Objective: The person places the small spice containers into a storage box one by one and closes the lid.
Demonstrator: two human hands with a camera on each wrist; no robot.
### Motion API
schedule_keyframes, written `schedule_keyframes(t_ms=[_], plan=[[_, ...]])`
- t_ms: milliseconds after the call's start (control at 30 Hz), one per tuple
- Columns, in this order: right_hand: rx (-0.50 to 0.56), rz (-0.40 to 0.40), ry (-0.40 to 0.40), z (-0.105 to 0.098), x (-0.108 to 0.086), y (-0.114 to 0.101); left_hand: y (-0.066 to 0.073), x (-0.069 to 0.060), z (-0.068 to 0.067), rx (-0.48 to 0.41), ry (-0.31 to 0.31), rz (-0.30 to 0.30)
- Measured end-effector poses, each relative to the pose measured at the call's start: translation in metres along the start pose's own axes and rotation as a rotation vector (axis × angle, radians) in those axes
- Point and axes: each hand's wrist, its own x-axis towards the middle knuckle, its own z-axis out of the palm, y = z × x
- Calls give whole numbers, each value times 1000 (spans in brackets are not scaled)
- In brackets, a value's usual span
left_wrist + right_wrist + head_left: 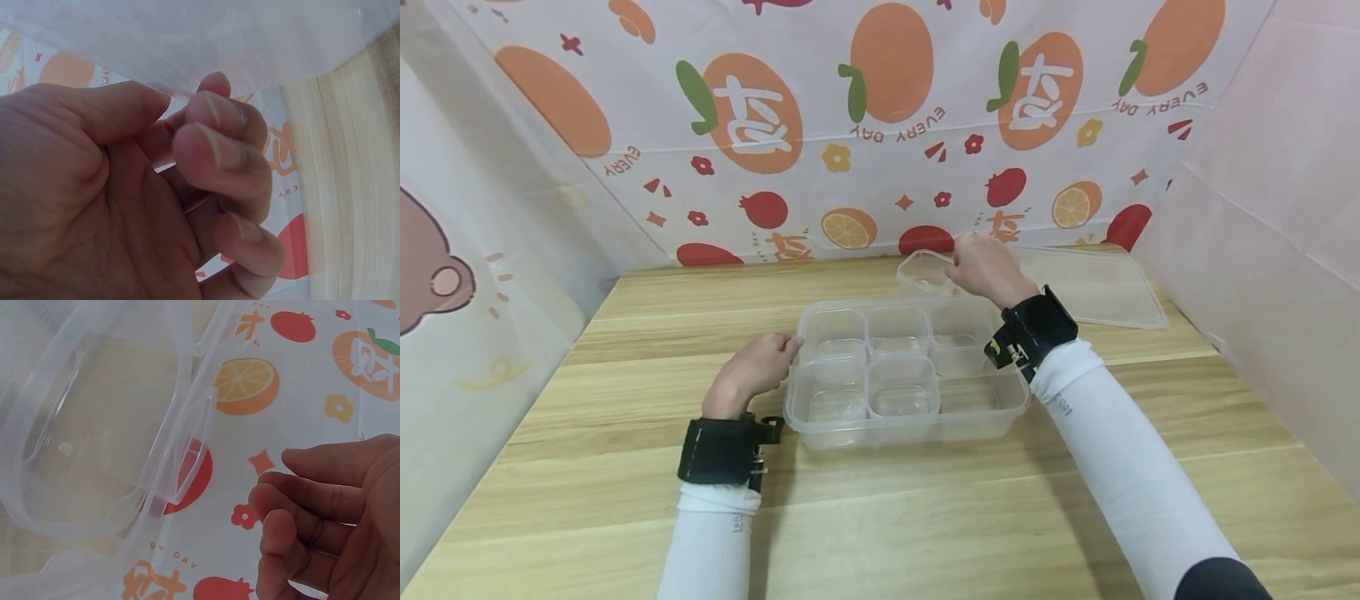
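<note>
A clear plastic storage box [902, 429] sits on the table in front of me. Several small clear containers [904, 387] stand inside it in two rows, and the box's bare floor shows at the front right. My left hand [752, 373] pinches the box's left rim between thumb and fingers, as the left wrist view shows at close range. Behind the box stands another small clear container [922, 268]. Close beside it in the head view is my right hand [988, 268]. In the right wrist view, that hand's fingers are loosely bent, hold nothing and stay apart from the plastic.
A flat translucent lid [1097, 287] lies at the back right of the wooden table [910, 517]. Fruit-printed cloth [820, 108] rises along the back edge, with pale cloth walls at left and right.
</note>
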Motion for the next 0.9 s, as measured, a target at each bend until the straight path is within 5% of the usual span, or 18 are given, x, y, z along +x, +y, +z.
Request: schedule_keyframes(t_ms=[900], plan=[[68, 91, -103, 12, 19, 18, 0, -2, 1, 4, -1, -15]])
